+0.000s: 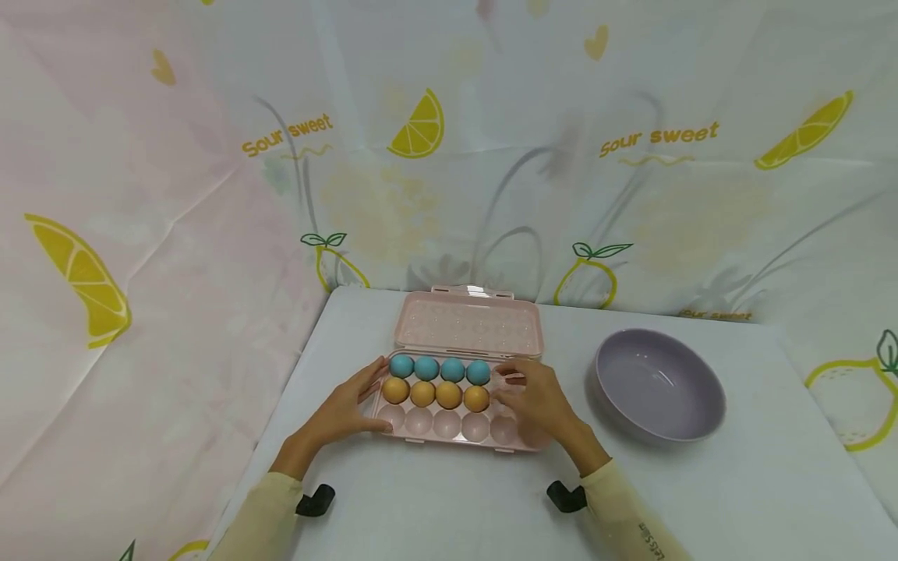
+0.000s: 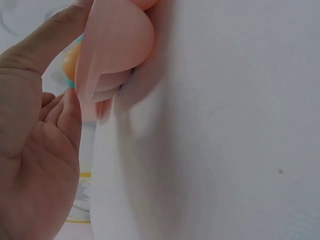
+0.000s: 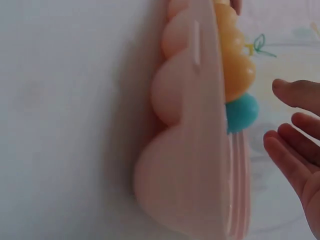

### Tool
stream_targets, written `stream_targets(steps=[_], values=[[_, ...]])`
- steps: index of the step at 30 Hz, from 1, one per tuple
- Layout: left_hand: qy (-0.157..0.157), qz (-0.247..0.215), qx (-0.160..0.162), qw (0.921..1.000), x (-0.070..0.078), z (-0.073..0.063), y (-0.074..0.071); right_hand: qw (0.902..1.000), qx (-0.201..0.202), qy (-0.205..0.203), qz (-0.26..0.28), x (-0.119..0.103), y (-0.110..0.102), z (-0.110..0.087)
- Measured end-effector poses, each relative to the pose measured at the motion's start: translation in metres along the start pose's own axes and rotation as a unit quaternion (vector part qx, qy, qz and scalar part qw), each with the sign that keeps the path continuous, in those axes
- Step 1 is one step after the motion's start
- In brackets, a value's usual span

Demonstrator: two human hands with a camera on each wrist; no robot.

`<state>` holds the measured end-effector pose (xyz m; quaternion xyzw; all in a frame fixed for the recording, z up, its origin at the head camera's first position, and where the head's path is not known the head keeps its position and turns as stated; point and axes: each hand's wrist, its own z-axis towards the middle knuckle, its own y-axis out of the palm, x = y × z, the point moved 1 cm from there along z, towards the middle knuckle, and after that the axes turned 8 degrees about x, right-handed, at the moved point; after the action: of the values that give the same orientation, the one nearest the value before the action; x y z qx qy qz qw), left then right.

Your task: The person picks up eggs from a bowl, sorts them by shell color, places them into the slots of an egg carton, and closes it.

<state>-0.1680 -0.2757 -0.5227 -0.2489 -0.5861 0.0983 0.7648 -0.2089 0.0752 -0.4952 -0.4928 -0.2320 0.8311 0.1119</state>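
A pink egg carton lies on the white table with its lid folded back. Blue eggs fill most of the back row, yellow eggs most of the middle row; the front row's cups are bare. My left hand holds the carton's left end, thumb at the front corner and fingers farther back, touching the rim in the left wrist view. Over the carton's right end hovers my right hand, partly hiding the cups there. In the right wrist view its fingers are parted with nothing between them.
To the right of the carton stands a wide purple bowl, its inside bare. A cloth backdrop printed with lemons hangs behind the table. Black wrist devices stick out from both sleeves.
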Motion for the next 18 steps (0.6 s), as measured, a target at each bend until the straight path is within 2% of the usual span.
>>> stream_targets(steps=[3, 6, 9, 12, 13, 15, 16, 18], values=[[0.009, -0.019, 0.013, 0.9997, 0.014, -0.001, -0.004, 0.9993, 0.035, -0.008, -0.006, 0.004, -0.017, 0.013], [0.027, -0.03, 0.047, 0.9981, 0.021, 0.001, -0.007, 0.9971, 0.07, -0.016, -0.022, 0.011, -0.03, 0.026], [0.064, -0.015, 0.105, 0.9923, 0.019, 0.009, -0.006, 0.9956, 0.088, -0.001, -0.034, 0.019, -0.038, 0.036], [0.089, 0.004, 0.185, 0.9788, 0.014, 0.023, -0.004, 0.9941, 0.087, 0.045, -0.048, 0.026, -0.044, 0.043], [0.088, 0.013, 0.212, 0.9733, 0.014, 0.028, -0.004, 0.993, 0.083, 0.062, -0.057, 0.028, -0.045, 0.045], [0.051, 0.006, 0.243, 0.9686, 0.013, 0.041, -0.006, 0.9899, 0.07, 0.102, -0.07, 0.031, -0.047, 0.049], [0.026, -0.006, 0.248, 0.9683, 0.011, 0.047, -0.008, 0.9879, 0.061, 0.121, -0.075, 0.033, -0.049, 0.051], [-0.023, -0.06, 0.236, 0.9696, 0.003, 0.061, -0.009, 0.9833, 0.044, 0.154, -0.086, 0.037, -0.051, 0.054]])
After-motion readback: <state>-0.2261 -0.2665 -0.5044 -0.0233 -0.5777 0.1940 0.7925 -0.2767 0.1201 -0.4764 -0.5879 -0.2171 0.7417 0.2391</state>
